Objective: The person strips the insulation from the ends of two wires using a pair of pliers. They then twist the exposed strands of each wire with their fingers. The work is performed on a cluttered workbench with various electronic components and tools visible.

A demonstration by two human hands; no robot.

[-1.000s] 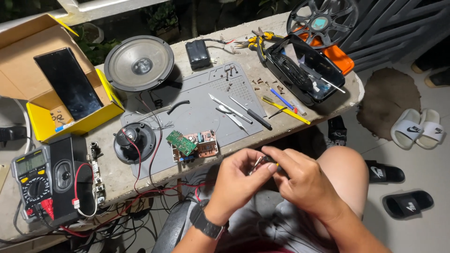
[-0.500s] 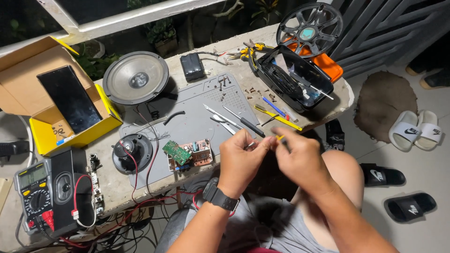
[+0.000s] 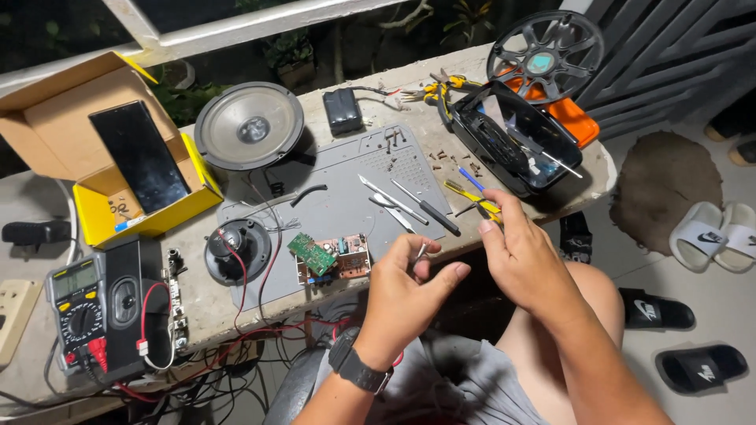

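My left hand (image 3: 405,295) is in front of the table edge and pinches a small thin metal piece (image 3: 421,252) between thumb and forefinger. A dark watch is on that wrist. My right hand (image 3: 524,256) reaches to the table's front edge, its fingertips closed on the near end of a yellow-handled tool (image 3: 471,198). Just left of the hands, a green circuit board (image 3: 313,253) leans on a brown board (image 3: 350,260) on the grey work mat (image 3: 339,208). Tweezers (image 3: 391,200) and a dark screwdriver (image 3: 431,211) lie on the mat.
On the table stand a round speaker (image 3: 248,126), a small black speaker driver (image 3: 236,250), a black adapter (image 3: 342,110), an open black casing (image 3: 512,145), a round grille (image 3: 545,53), a multimeter (image 3: 79,308) and a yellow box (image 3: 138,216) holding a phone. Sandals (image 3: 713,236) lie on the floor to the right.
My hands were together over my lap working on a small part. They rose to the table edge and parted, the right one going out to the yellow-handled tool.
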